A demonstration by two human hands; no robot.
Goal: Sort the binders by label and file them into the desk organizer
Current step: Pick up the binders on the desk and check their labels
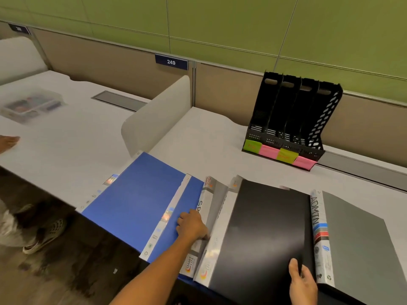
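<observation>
Several binders lie flat along the desk's front edge. A blue binder is at the left, partly over the edge. Beside it is a grey binder with a white spine. A black binder overlaps it in the middle. A dark grey binder with a white spine reading ADMIN lies at the right. My left hand rests with curled fingers on the blue binder's right edge, by the white spine. My right hand grips the black binder's near right edge. The black desk organizer stands at the back right, its slots bare, with green and pink notes on its front.
A frosted divider panel stands between two desk sections. A clear plastic box of small items sits far left. Another person's hand rests on the left desk, and a shoe shows on the floor below. A partition wall runs behind.
</observation>
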